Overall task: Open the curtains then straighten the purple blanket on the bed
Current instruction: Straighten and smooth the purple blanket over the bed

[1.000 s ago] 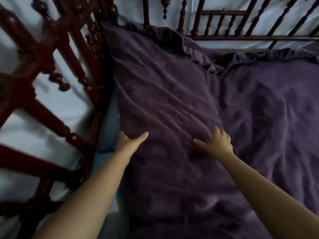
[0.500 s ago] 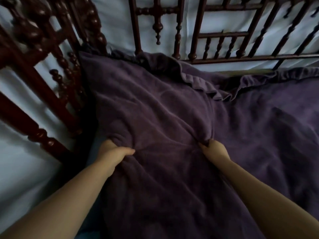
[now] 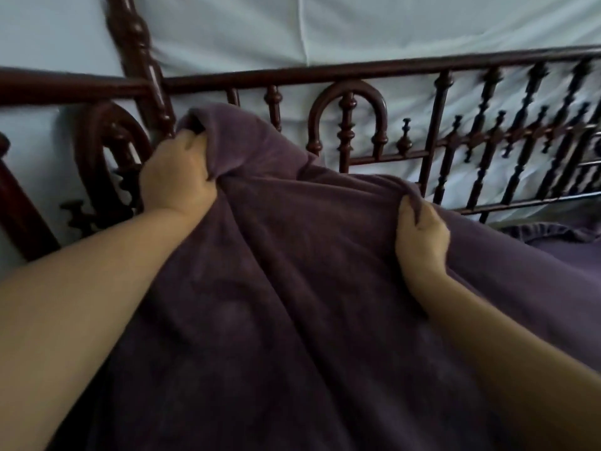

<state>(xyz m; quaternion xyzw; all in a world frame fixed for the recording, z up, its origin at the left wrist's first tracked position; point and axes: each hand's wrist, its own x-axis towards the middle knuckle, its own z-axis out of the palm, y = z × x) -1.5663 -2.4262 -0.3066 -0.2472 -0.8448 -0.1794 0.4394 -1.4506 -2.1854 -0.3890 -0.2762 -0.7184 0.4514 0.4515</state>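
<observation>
Since the last frame I see both hands lift the purple blanket off the bed toward the wooden rail; left hand and right hand each fisted tight on bunched fabric, so straightening looks underway, curtains unseen

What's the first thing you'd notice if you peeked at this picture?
The big purple blanket fills the middle and bottom, bunched up and lifted. The left hand grips a fistful of it high up near the corner post, and the right hand pinches a fold lower to the right. Behind them runs a dark carved wooden bed rail against pale cloth.
</observation>
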